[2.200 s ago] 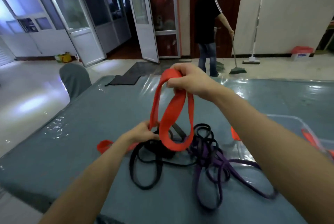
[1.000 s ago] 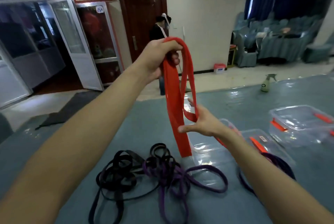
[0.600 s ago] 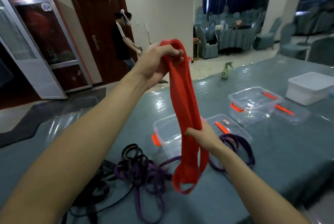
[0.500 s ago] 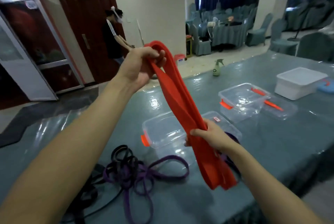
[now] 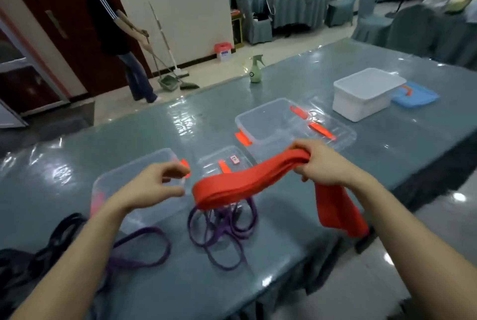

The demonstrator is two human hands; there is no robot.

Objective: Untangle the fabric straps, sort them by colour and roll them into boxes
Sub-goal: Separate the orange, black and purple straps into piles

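My right hand grips a wide red strap bunched in several layers. One folded end juts left over the table; the other hangs down past the table's edge. My left hand hovers over a clear box, fingers loosely curled, just left of the strap's folded end and apart from it. Purple straps lie tangled under the red one, with another purple loop further left. Black straps sit at the far left. A second clear box stands beyond.
Clear lids with orange clips lie beside the boxes. A white tub, a blue lid and a spray bottle sit further back. A person sweeps the floor beyond the table. The table's edge is close on the right.
My left hand has let go of the strap's top and dropped over the near box. My right hand now holds the red strap alone, stretched low and sideways. The view has swung right.
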